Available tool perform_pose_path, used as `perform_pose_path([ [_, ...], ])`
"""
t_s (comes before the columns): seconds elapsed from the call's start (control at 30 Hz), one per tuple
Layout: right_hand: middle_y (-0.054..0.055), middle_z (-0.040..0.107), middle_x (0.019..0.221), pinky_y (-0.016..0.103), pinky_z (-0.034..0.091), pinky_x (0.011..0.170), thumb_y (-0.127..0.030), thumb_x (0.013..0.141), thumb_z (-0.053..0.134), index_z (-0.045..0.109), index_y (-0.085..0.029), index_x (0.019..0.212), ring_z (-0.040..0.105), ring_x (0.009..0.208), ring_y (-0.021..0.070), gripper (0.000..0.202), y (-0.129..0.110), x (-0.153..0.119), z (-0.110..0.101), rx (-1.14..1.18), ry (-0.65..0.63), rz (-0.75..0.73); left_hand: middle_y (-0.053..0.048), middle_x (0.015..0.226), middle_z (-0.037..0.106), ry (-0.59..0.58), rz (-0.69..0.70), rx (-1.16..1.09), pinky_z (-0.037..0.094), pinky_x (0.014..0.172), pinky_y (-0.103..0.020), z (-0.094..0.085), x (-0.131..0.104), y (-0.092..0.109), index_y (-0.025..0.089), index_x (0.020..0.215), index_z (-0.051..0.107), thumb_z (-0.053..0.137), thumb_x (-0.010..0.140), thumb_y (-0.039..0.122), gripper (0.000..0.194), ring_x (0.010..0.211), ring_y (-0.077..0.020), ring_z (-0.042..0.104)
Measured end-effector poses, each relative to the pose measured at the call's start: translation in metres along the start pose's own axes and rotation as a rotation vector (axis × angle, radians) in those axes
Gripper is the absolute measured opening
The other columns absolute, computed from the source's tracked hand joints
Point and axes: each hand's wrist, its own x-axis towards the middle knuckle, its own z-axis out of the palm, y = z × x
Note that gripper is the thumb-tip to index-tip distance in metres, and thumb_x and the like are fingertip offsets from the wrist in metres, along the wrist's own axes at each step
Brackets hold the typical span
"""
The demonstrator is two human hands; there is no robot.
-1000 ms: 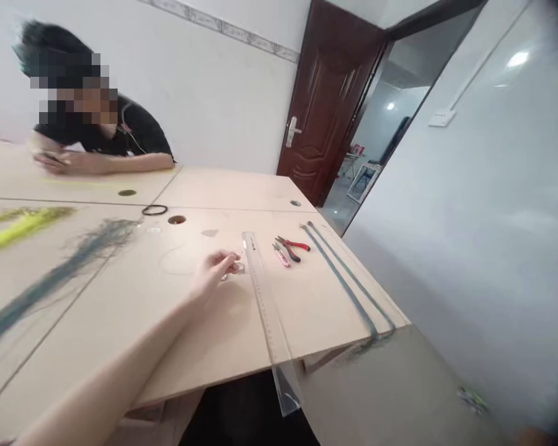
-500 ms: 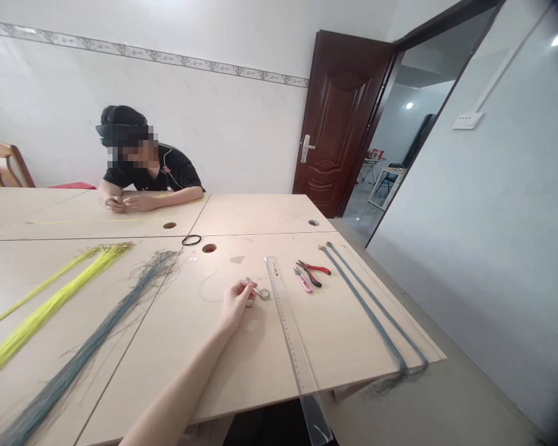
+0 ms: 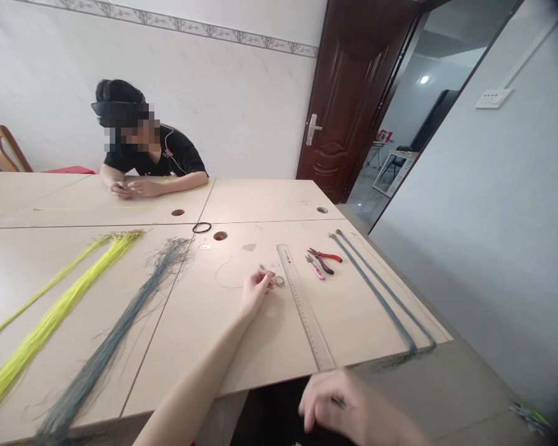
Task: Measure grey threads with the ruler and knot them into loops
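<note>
My left hand (image 3: 257,291) rests over the table with thumb and fingers pinched together. A slim, pale item with a grey ring-shaped part (image 3: 279,281) sticks out by the fingertips; I cannot make out its kind. A thin cord (image 3: 219,272) curves over the table toward this hand. My right hand (image 3: 337,406), blurred and with curled fingers, is low in front of the table edge; a small dark bit shows between its fingers. Just beyond it lies a clear ruler (image 3: 304,310). Pink thread snips (image 3: 315,268) and red-and-black pliers (image 3: 328,260) lie right of the ruler.
Blue-grey cord bundles lie at the right (image 3: 376,294) and left (image 3: 134,310), with yellow cord bundles (image 3: 65,313) farther left. A black ring (image 3: 201,228) lies near a table hole (image 3: 220,236). Across the table sits a person (image 3: 153,152) with both hands on the tabletop.
My right hand has come into view at the bottom. The whole view has tilted down, and the ruler's near end is now hidden behind that hand. My left hand keeps its pinch.
</note>
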Motion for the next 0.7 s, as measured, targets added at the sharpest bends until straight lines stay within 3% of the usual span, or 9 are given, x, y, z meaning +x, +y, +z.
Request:
perform_pose_path([
  [0.1, 0.002, 0.060, 0.070, 0.026, 0.038, 0.060, -0.049, 0.094, 0.037, 0.056, -0.017, 0.069, 0.056, 0.067, 0.0170, 0.045, 0.020, 0.002, -0.013, -0.229, 0.345, 0.293, -0.002, 0.080, 0.061, -0.012, 0.003, 0.005, 0.052, 0.063, -0.028, 0.001, -0.001, 0.001, 0.011, 0.090, 0.060, 0.054, 0.090, 0.031, 0.022, 0.067, -0.0120, 0.059],
  [0.2, 0.001, 0.048, 0.054, 0.028, 0.032, 0.054, -0.048, 0.093, 0.039, 0.041, -0.019, 0.057, 0.050, 0.056, 0.0179, 0.047, 0.048, 0.007, -0.019, -0.309, 0.483, 0.481, -0.002, 0.079, 0.061, -0.023, 0.009, 0.009, 0.052, 0.063, -0.028, 0.002, -0.002, 0.002, 0.011, 0.089, 0.060, 0.054, 0.090, 0.031, 0.021, 0.067, -0.0118, 0.059],
  [0.27, 0.000, 0.046, 0.048, 0.027, 0.034, 0.051, -0.047, 0.092, 0.042, 0.037, -0.019, 0.053, 0.050, 0.050, 0.0157, 0.048, 0.066, 0.012, -0.018, -0.286, 0.476, 0.567, -0.001, 0.078, 0.061, -0.026, 0.014, 0.013, 0.052, 0.063, -0.028, 0.002, -0.002, 0.002, 0.011, 0.088, 0.060, 0.054, 0.090, 0.031, 0.021, 0.066, -0.0117, 0.059],
  [0.43, -0.003, 0.051, 0.043, 0.021, 0.038, 0.038, -0.056, 0.093, 0.037, 0.049, -0.016, 0.057, 0.051, 0.036, 0.0102, 0.055, 0.091, 0.019, -0.003, -0.073, 0.322, 0.701, -0.001, 0.077, 0.061, -0.037, 0.026, 0.024, 0.052, 0.063, -0.028, 0.002, -0.001, 0.002, 0.011, 0.088, 0.060, 0.054, 0.090, 0.031, 0.022, 0.066, -0.0117, 0.059],
  [0.6, 0.007, 0.062, 0.054, 0.019, 0.036, 0.035, -0.060, 0.085, 0.043, 0.051, -0.014, 0.060, 0.059, 0.041, 0.0129, 0.053, 0.101, 0.012, 0.022, 0.191, 0.230, 0.642, -0.001, 0.078, 0.061, -0.048, 0.031, 0.048, 0.052, 0.065, -0.029, 0.001, -0.003, 0.002, 0.011, 0.088, 0.060, 0.054, 0.090, 0.032, 0.022, 0.067, -0.0121, 0.059],
  [0.7, 0.007, 0.064, 0.067, 0.019, 0.039, 0.039, -0.064, 0.074, 0.054, 0.053, -0.014, 0.083, 0.062, 0.048, 0.0143, 0.051, 0.105, 0.002, 0.029, 0.316, 0.271, 0.577, -0.001, 0.078, 0.061, -0.039, 0.033, 0.060, 0.052, 0.066, -0.030, 0.001, -0.004, 0.003, 0.011, 0.088, 0.060, 0.054, 0.090, 0.032, 0.022, 0.068, -0.0126, 0.059],
])
